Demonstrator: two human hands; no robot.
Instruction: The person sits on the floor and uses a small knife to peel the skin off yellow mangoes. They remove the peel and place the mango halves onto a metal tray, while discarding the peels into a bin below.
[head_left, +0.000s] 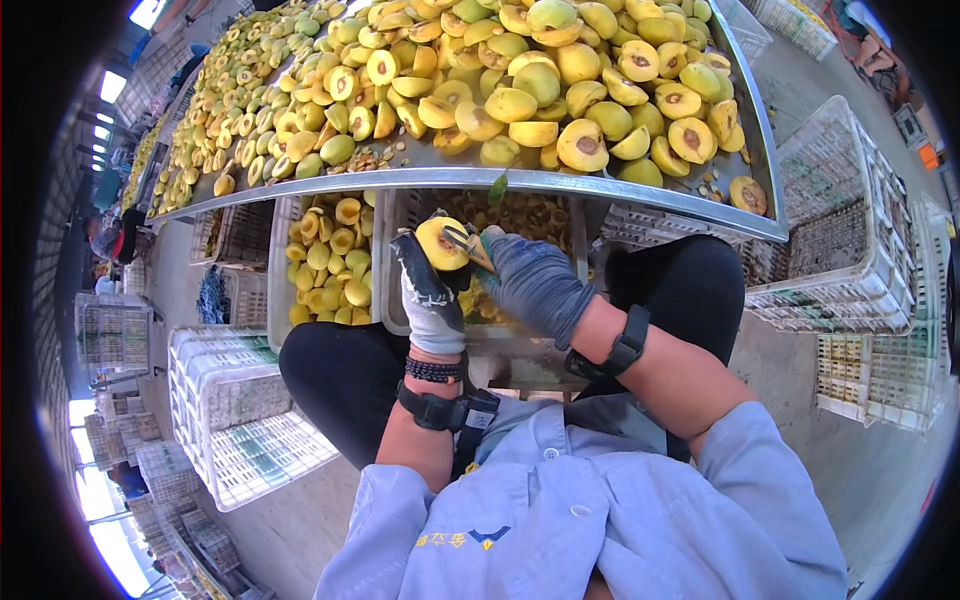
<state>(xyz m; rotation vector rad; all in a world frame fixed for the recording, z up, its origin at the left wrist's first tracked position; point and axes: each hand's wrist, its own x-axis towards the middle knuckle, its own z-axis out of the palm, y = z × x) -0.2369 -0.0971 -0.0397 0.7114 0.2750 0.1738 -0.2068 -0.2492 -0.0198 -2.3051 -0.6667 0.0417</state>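
My left hand (429, 289), in a worn white glove with a dark coating, grips a halved yellow peach (439, 246), its cut face turned up. A pitting tool (480, 255) with a curved metal end is in my right hand (529, 274), which wears a grey-blue knit glove. The tool's tip touches the middle of the cut face, where the pit lies. Both hands are over a crate (395, 289) just in front of the metal table edge. Below them the crate holds yellow fruit pieces, partly hidden by my hands.
Heaped peach halves cover the metal table (420, 178). Left of my hands stands a crate of pitted halves (337, 259). White plastic crates (225, 397) rest at my left, and more crates (847, 285) stand at my right. A person (116, 236) sits far left.
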